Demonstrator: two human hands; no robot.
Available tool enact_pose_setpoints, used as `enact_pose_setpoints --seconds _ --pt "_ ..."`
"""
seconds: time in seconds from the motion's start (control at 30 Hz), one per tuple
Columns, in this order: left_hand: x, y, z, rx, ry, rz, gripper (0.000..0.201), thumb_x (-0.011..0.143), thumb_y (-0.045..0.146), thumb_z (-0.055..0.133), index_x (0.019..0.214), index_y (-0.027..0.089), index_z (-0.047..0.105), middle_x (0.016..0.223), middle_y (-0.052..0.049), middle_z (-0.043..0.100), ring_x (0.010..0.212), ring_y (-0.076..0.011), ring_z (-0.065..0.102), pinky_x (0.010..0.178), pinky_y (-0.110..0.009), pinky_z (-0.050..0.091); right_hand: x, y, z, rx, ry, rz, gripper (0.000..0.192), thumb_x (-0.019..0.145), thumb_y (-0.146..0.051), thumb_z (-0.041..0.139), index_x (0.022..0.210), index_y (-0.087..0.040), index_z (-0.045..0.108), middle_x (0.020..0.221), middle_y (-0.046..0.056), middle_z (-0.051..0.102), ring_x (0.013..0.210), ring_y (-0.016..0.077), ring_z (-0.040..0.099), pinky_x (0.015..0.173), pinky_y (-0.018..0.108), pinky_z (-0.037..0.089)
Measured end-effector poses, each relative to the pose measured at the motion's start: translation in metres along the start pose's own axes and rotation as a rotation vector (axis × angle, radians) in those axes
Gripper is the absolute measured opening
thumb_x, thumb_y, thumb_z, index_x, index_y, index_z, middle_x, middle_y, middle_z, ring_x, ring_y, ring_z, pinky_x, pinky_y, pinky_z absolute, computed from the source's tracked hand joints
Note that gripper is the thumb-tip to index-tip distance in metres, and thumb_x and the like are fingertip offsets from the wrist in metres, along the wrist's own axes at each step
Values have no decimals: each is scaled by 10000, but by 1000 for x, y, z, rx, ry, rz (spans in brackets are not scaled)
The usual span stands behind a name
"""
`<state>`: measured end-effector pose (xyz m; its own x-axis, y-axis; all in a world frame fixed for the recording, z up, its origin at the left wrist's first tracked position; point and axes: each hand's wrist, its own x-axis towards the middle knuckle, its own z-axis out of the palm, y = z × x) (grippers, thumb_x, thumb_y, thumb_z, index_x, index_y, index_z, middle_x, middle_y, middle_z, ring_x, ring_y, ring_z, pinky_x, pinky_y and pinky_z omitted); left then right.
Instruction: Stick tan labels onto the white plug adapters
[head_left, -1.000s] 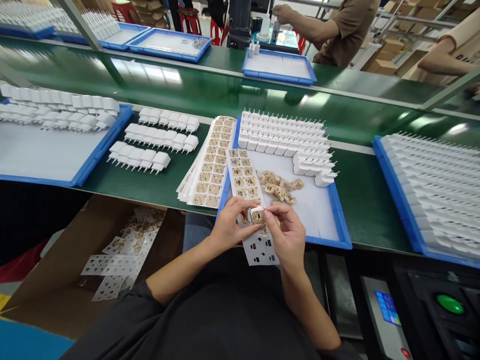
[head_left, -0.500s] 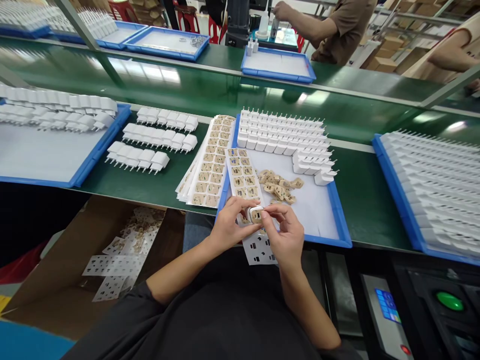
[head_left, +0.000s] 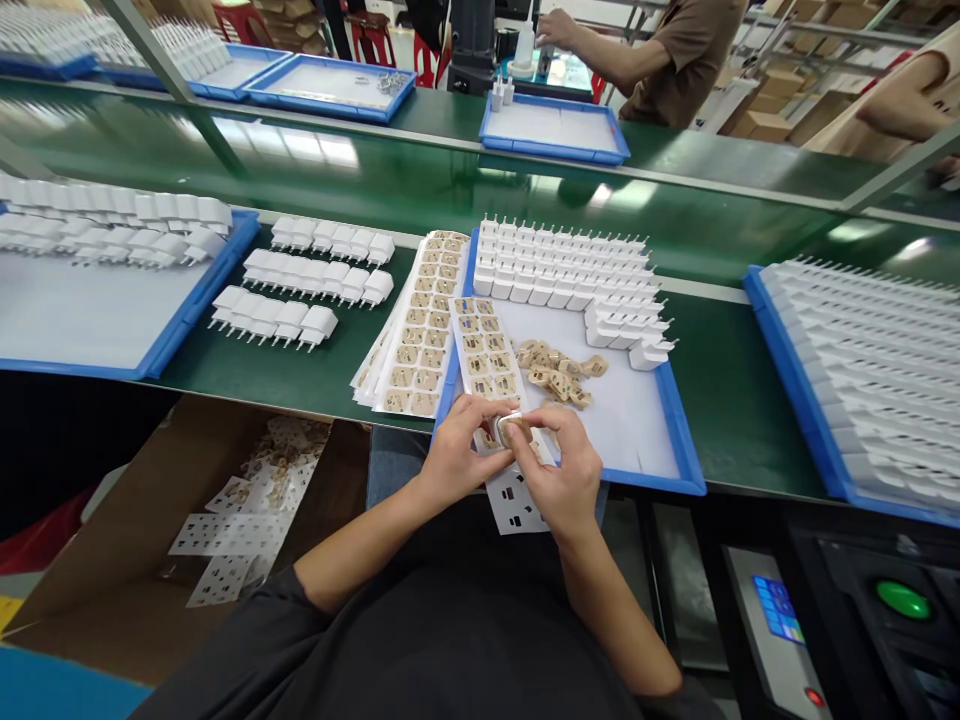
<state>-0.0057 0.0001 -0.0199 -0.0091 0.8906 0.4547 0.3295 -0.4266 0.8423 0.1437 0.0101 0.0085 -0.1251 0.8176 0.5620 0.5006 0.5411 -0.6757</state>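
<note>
Compared with half a second earlier, the right hand (head_left: 564,478) has curled further over the small white charger plug (head_left: 511,428), so that less of its tan-labelled face is seen; the left hand (head_left: 459,452) has barely shifted.

At the far left, a blue tray (head_left: 196,302) is seen carrying rows of white plugs along its back edge. Just to its right, three rows of white plugs (head_left: 304,285) are laid on the green table (head_left: 300,375). Below the table edge, an open cardboard box (head_left: 112,560) is seen holding used white backing sheets with cut-out holes. Further right, a stack of sticker sheets (head_left: 420,335) with tan labels is fanned beside the middle blue tray (head_left: 679,430).

At the near edge of that tray, the plug is pinched between both hands. The left fingers (head_left: 480,412) are closed round its left side. The right fingers (head_left: 541,422) are bent tightly over its top and right side, the thumb pressed against its face. Under the hands a partly emptied sticker sheet (head_left: 487,360) is laid, overhanging the table edge.

Inside the middle tray, a small heap of loose tan labels (head_left: 559,372) is seen, with packed rows of white plugs (head_left: 562,270) behind it. At the far right, another blue tray (head_left: 787,380) is filled with white plugs. Across the belt, another person's arm (head_left: 600,50) is extended beyond a further tray (head_left: 555,130).
</note>
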Motion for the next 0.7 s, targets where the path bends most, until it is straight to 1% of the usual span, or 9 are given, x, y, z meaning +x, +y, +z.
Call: enact_pose_setpoints --seconds 0.1,0.17,0.23,0.33,0.4,0.47,0.5,0.57,0.7 --pt "0 -1 0 -15 24 27 308 840 177 756 1106 230 610 1149 -87 734 1071 -223 684 827 -349 601 2 1 1 -15 16 -23 194 886 -215 715 1061 -272 654 1000 60 688 960 242 661 858 415 565" --pt "-1 -1 0 -39 45 37 307 842 189 770 1095 226 600 1157 -94 733 1108 -226 677 852 -355 600 3 2 2 1 32 40 217 889 -258 718 1096 -259 655 1094 87 655 1000 244 650 832 408 579" --pt "-1 -2 0 -91 54 9 328 838 222 793 1094 219 588 1174 -107 722 1134 -231 679 854 -351 606 3 4 2 86 12 148 170 921 -297 678 1082 -247 656 1101 86 644 981 224 651 805 382 589" --pt "-2 -1 0 -166 68 -80 368 816 273 825 1075 210 572 1188 -120 703 1149 -240 690 826 -332 618 3 8 -1 318 -99 332 123 963 -331 612 1038 -244 655 1032 56 667 974 197 665 836 354 594" --pt "-2 -1 1 -179 76 -117 366 813 293 827 1052 208 563 1183 -121 695 1153 -243 691 812 -321 622 4 10 -4 466 -192 416 139 943 -343 640 1043 -248 658 1088 56 673 1050 205 667 868 348 595" --pt "-2 -1 1 -179 71 -120 347 824 296 815 1038 210 555 1184 -119 685 1158 -240 687 814 -321 624 5 11 -6 570 -257 449 158 911 -332 678 1049 -257 663 1164 60 668 1114 218 659 891 352 593" --pt "-2 -2 1 -179 64 -114 337 831 293 808 1035 212 552 1193 -119 678 1165 -238 682 818 -323 624 6 11 -5 600 -268 454 158 902 -323 686 1045 -259 666 1179 62 669 1132 222 655 895 354 591" --pt "-3 -3 2 -163 54 -82 327 844 284 794 1043 216 544 1214 -122 664 1173 -235 674 825 -334 621 7 9 -2 624 -238 459 131 896 -317 682 1013 -257 667 1144 62 678 1140 229 650 883 355 589" --pt "-2 -6 3 34 89 113 334 856 250 779 1069 234 522 1190 -111 682 1145 -236 657 880 -408 580 9 4 8 600 -146 481 90 873 -314 681 917 -246 642 1050 49 667 1082 218 651 821 319 576"
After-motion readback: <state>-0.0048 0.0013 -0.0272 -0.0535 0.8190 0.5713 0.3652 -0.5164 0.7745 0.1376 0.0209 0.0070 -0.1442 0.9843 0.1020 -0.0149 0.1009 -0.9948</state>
